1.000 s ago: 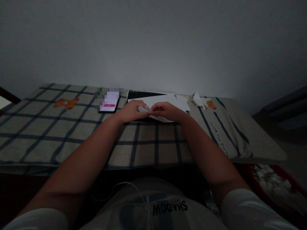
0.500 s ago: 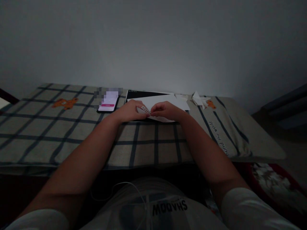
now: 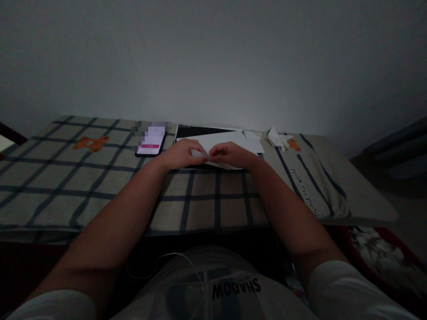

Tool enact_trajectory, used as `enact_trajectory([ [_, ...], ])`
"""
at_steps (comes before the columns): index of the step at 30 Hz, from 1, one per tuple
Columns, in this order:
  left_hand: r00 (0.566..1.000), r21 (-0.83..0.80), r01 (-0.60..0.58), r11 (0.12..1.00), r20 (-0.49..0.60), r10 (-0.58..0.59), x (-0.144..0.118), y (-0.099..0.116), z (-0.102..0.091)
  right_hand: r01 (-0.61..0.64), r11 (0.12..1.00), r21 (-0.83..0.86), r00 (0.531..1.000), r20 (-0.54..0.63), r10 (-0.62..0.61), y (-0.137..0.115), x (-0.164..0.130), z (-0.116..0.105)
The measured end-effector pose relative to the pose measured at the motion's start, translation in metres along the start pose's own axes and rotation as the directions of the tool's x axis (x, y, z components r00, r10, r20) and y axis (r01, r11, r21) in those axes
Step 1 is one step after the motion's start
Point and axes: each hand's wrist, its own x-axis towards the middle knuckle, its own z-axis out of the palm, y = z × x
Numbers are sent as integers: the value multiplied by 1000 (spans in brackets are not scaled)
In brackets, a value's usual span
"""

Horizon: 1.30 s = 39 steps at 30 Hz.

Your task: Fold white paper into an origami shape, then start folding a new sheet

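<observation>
A: What is seen nearest, at the bottom of the frame?

B: A white shirt [image 3: 213, 289] with dark lettering is seen at the bottom centre, and a thin white cable [image 3: 173, 260] is draped across it. Two bare forearms are stretched from the lower corners up toward the middle.

A: And what are the arms laid over?

B: A checked cloth [image 3: 100, 186] with dark grid lines is spread over the surface, which fills the middle band of the frame.

A: What is held by the hands?

B: A small folded paper [image 3: 203, 154] is pinched just above the centre of the frame. The left hand [image 3: 182, 154] and the right hand [image 3: 233, 154] are brought together there, with the fingers of both closed narrowly on the paper so that the fingertips nearly meet. The paper is kept low, just over the white sheets [image 3: 230, 141] and the dark tablet [image 3: 196, 131] lying behind the hands; whether it touches them cannot be told.

A: What is found farther back?

B: A lit phone [image 3: 151, 141] is laid left of the hands, and an orange bear print [image 3: 91, 143] is seen farther left. Folded paper scraps [image 3: 278, 138] are gathered at the right of the sheets. A plain grey wall [image 3: 213, 58] is seen across the top.
</observation>
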Motion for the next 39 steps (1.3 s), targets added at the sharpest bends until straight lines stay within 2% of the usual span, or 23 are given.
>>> enact_trajectory([
  [5,1000,-6,9,1000,-16,-9,-2,-1,-1,-21,999,50,1000,-16,22,-1,-1,-2],
  [9,1000,4,20,1000,-12,-20,-1,-3,0,-38,999,3,999,-13,38,-1,-2,-3],
  [26,1000,27,-9,1000,7,9,-1,-2,-2,38,999,-18,999,29,-37,-3,0,2],
  [31,1000,-4,27,1000,-16,-27,-2,-3,-4,3,999,46,1000,-28,-2,-2,-1,-1],
  [39,997,-20,83,996,0,-83,-2,-4,2,-38,999,-26,999,-30,37,-1,-2,-1],
])
